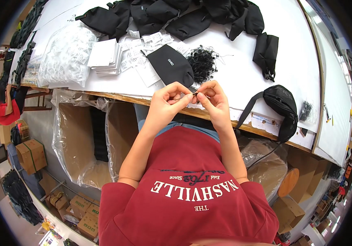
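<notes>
Both hands meet over the table's near edge, thumbs and forefingers pinched close together. Between them is a thin black tag string (195, 94), mostly covered by the fingertips. My left hand (168, 101) grips one part of it, and my right hand (214, 100) pinches another. Just beyond the hands lies a flat black fabric pouch (168, 65) with small white lettering. Touching its right side is a tangled heap of black tag strings (202, 64). Loose white printed labels (155, 39) spread behind the pouch, and a stack of white cards (103, 57) sits to their left.
A clear bag of white packets (67, 53) stands at the left of the white table (290, 24). Black pouches (155, 16) are heaped at the back. A black strapped bag (280, 108) rests at the right edge. Below stands a plastic-lined carton (75, 139). Another person (7, 106) is far left.
</notes>
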`<action>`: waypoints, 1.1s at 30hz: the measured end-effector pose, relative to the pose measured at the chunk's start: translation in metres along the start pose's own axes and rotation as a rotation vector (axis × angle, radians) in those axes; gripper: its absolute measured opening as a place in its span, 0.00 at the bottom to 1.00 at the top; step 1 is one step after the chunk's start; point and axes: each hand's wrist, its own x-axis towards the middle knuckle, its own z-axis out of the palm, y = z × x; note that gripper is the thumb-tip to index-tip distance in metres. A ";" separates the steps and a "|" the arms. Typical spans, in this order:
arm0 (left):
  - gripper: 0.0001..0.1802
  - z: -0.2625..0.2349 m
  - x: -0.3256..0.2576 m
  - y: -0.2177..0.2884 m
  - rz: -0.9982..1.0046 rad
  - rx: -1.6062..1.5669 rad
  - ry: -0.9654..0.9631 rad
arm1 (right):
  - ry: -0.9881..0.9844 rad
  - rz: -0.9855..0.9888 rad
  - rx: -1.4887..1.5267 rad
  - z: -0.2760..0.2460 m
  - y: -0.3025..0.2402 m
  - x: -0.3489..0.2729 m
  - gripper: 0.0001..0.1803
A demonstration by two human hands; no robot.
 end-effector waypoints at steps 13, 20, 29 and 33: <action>0.05 -0.012 -0.005 0.007 0.003 0.391 -0.103 | -0.143 -0.025 -0.524 -0.003 -0.021 0.005 0.07; 0.04 -0.003 -0.038 -0.025 0.210 0.501 -0.043 | -0.253 -0.150 -1.079 0.012 0.026 0.066 0.23; 0.16 -0.023 -0.021 -0.046 0.395 0.447 0.098 | 0.074 -0.234 -1.157 0.011 0.032 0.073 0.12; 0.23 -0.038 -0.008 -0.073 0.377 0.998 0.068 | 0.259 -0.275 -0.967 0.004 -0.001 0.067 0.09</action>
